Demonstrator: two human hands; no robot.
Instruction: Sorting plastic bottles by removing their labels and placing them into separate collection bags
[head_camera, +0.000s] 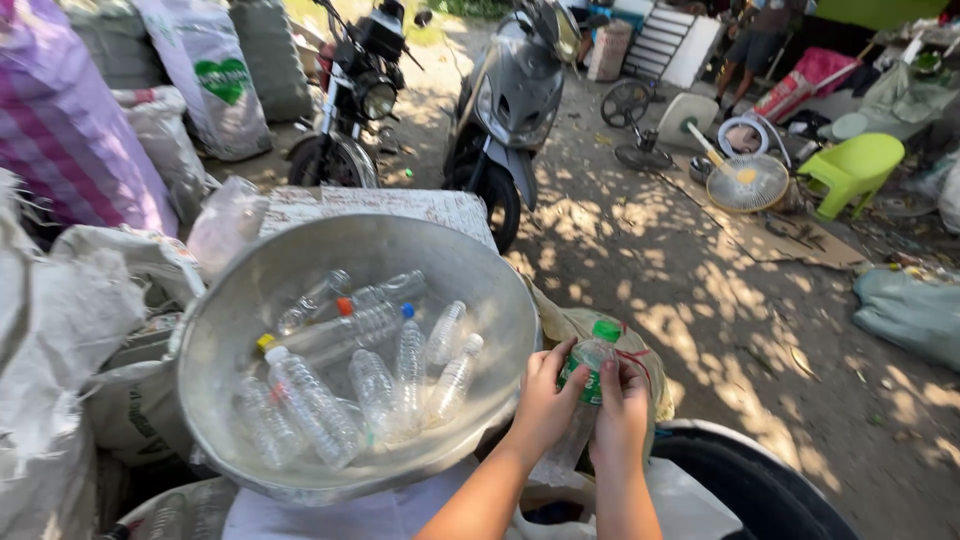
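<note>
Both hands meet around one clear plastic bottle (588, 385) with a green cap, held upright just to the right of a big metal basin (250, 300). The left hand (545, 400) wraps the bottle's left side, thumb and fingers curled around the green label band below the cap. The right hand (622, 415) closes on the other side, its fingers pressed against the same band, so both hands grip the bottle firmly. The bottle stands clear of the basin's rim, above the mouth of a tan sack (640, 350) that lies behind the hands. Inside the basin lies a heap of empty clear bottles (370, 370), most lying on their sides, some with white, blue, orange or yellow caps. A dark round bin (760, 480) shows at the lower right edge, just beside the forearms. White woven sacks (80, 330) crowd the left side of the basin. Further back on the dirt ground stand a black motorbike (355, 90) and a grey scooter (510, 110), and well off to the right are a round fan (748, 180) and a lime green plastic chair (855, 170).
</note>
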